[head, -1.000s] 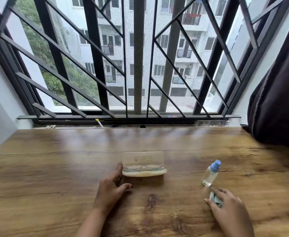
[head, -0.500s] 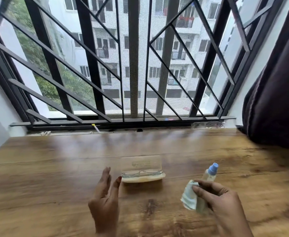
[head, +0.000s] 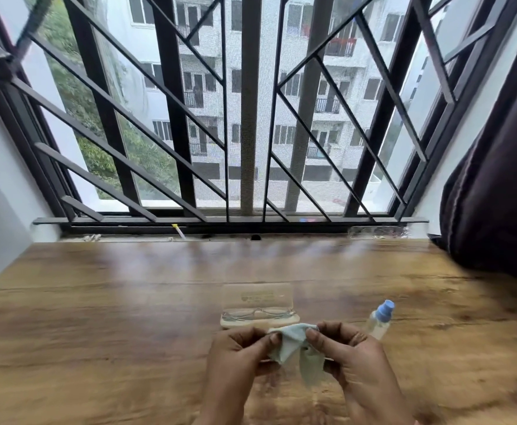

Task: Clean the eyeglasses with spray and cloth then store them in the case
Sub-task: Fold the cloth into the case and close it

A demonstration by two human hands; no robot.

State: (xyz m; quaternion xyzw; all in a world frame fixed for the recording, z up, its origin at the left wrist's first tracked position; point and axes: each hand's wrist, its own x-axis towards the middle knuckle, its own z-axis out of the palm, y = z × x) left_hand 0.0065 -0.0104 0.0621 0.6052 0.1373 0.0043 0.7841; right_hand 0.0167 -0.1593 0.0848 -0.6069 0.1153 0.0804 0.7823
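A pale blue-green cloth (head: pixel 290 345) hangs between both hands just above the wooden table (head: pixel 113 332). My left hand (head: pixel 238 360) pinches its left edge and my right hand (head: pixel 352 360) pinches its right edge. Just beyond them lies a clear glasses case (head: pixel 258 297) with its lid standing open. The thin-framed eyeglasses (head: pixel 258 313) lie in its lower half. A small clear spray bottle (head: pixel 379 320) with a blue cap stands to the right of the case, apart from my right hand.
A barred window (head: pixel 251 118) with a dark sill runs along the table's far edge. A dark curtain (head: pixel 496 179) hangs at the right and rests on the table's far right corner. White walls flank both sides.
My right hand carried the cloth leftward from beside the bottle to in front of the case. My left hand left the case side and took hold of the cloth's other edge.
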